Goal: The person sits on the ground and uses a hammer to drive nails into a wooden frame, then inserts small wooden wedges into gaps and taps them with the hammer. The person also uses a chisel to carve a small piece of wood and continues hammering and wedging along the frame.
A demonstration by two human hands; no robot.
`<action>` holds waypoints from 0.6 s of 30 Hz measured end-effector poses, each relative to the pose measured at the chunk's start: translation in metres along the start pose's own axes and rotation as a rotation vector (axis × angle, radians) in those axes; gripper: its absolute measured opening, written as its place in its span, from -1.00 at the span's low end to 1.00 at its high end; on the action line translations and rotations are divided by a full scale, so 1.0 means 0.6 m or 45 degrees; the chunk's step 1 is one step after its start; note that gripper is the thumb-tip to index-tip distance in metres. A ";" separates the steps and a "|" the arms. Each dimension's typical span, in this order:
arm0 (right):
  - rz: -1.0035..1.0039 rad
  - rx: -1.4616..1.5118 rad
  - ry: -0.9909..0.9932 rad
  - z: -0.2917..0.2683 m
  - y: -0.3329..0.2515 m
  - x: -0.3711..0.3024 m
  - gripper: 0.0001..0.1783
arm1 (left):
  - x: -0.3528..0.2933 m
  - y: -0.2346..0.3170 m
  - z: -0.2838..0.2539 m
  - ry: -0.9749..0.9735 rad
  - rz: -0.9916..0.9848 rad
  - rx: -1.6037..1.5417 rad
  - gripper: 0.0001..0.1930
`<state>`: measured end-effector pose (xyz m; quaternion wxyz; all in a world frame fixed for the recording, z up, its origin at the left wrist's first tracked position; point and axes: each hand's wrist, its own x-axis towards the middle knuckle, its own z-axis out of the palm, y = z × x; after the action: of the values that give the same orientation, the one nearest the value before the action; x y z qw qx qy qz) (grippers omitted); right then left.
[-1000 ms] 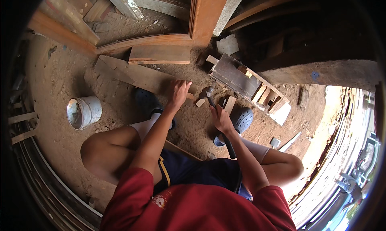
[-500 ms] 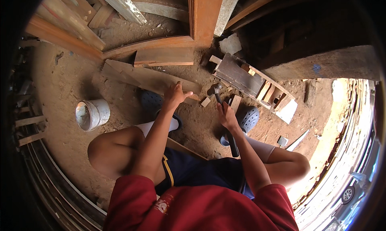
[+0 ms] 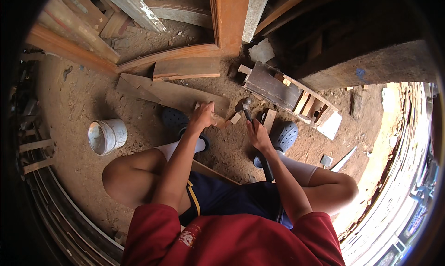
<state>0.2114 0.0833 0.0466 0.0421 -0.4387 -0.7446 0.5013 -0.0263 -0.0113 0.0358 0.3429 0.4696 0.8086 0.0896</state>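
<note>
Working posture seen from above, with the hands in front of a seated person. The right grip (image 3: 258,135) is clenched around the handle of a hammer (image 3: 247,112), whose head stands just beyond the fingers and whose butt end runs back from the hand toward the body. The hammer has a compact, rounded head of dull grey metal; its handle is straight and black, thicker at the butt.

The left grip (image 3: 202,116) is closed, its fingers curled over a narrow wooden piece (image 3: 221,122), which projects to the right of the hand. The projecting end is reddish brown and roughly squared; the rest is covered by the fingers. Whether this piece touches the ground cannot be told.

Directly beyond the left grip, and extending to its left, lies a broad board (image 3: 171,92), flat, grey-brown and dusty, with a slanting line across its far left part. A shorter plank (image 3: 186,68) with a paler orange near edge lies farther beyond it. Between the two grips, near the hammer head, is a small pale block (image 3: 236,118); a light wooden offcut (image 3: 269,119) lies just to the right of the right grip. Beyond that grip and to its right rests a long, dark-topped wooden box (image 3: 278,87) with open compartments. A whitish, stained bucket (image 3: 111,134) lies well to the left of the left grip on bare earth (image 3: 222,148).
</note>
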 end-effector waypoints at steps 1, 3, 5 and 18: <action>-0.002 -0.006 0.010 0.001 -0.001 0.000 -0.56 | 0.000 0.001 -0.001 0.002 0.005 0.009 -0.48; -0.014 -0.021 0.032 0.000 -0.018 -0.003 -0.56 | 0.003 -0.003 0.002 0.073 0.039 -0.029 -0.50; -0.004 -0.030 0.008 -0.009 -0.041 -0.002 -0.61 | 0.008 0.003 -0.004 0.124 0.013 -0.121 -0.52; -0.142 -0.274 0.108 -0.004 -0.108 0.039 -0.70 | 0.010 -0.003 0.085 0.627 0.074 0.340 -0.63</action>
<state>0.1590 0.0942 0.0897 0.0539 -0.4195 -0.8149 0.3964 0.0033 -0.0166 -0.0060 0.0686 0.4978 0.8584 0.1034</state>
